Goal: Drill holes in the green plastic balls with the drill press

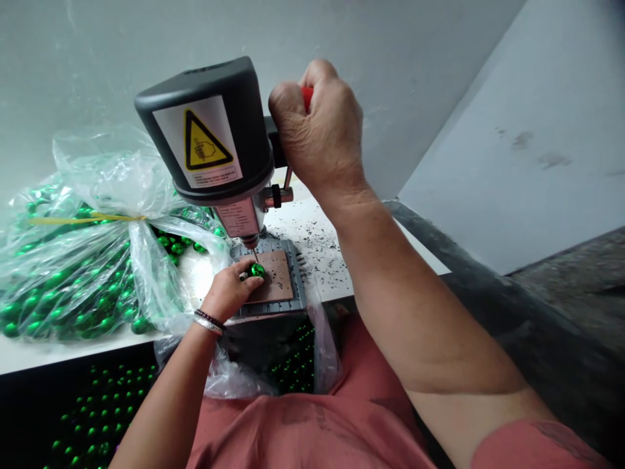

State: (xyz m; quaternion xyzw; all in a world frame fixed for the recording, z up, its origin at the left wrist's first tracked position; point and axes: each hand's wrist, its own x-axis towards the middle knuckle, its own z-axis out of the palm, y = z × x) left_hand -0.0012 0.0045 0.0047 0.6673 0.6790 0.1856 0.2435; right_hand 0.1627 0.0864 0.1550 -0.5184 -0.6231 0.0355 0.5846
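A black drill press [205,130] with a yellow warning label stands on the white table. Its thin bit points down at a shiny green ball [256,270], which my left hand [232,286] pinches between thumb and fingers. The ball rests on a brown board [278,273] on the grey metal base [297,286] of the press. Whether the bit is inside the ball is too small to tell. My right hand [325,124] is wrapped round the red-ended lever [307,98] at the right of the press head.
A tied clear plastic bag [146,260] full of green balls lies left of the press. Dark shavings are scattered over the white table [327,260]. More green balls [102,417] show below the table edge. A wall stands behind.
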